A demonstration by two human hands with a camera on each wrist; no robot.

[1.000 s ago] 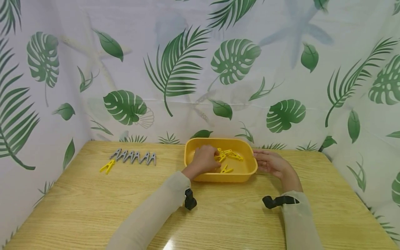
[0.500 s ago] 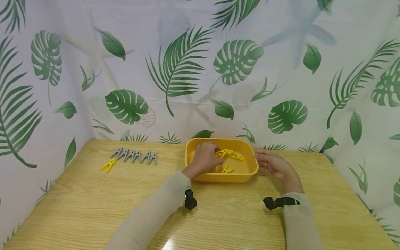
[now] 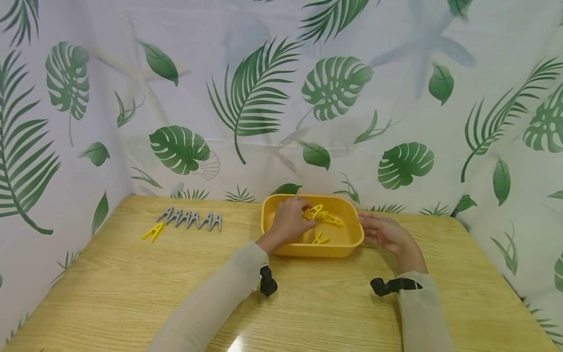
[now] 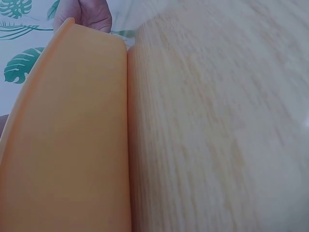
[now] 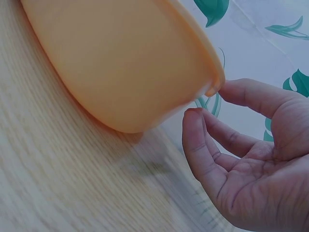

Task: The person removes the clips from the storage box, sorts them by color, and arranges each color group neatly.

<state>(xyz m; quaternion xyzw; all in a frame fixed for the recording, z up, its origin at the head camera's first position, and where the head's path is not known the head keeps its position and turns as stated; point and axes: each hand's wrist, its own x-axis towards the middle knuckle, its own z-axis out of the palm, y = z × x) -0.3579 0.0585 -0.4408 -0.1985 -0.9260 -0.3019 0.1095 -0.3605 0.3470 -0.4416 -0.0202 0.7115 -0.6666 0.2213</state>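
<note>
In the head view, my left hand (image 3: 288,220) reaches inside the yellow plastic tub (image 3: 316,250). Its fingertips pinch a yellow clothespin (image 3: 314,211). Other yellow clothespins (image 3: 333,220) lie beyond it on the tub floor, and a separate one (image 3: 320,239) sits near the front wall. My right hand (image 3: 384,231) is at the tub's right end. In the right wrist view, the thumb of that hand (image 5: 260,154) touches the tub's rim (image 5: 216,79), while the other fingers are loosely bent below and apart from it. The left wrist view shows mostly the tub's outer wall (image 4: 72,125).
On the left of the wooden table (image 3: 308,303), several grey clothespins (image 3: 186,218) stand in a row. A yellow clothespin (image 3: 154,231) lies in front of the row's left end. A leaf-patterned cloth (image 3: 264,98) hangs behind the table and along both sides.
My left fingers have come together on a yellow clothespin, which is now slightly raised and turned at the fingertips. The right hand stays at the tub's end. The head view has shifted a little.
</note>
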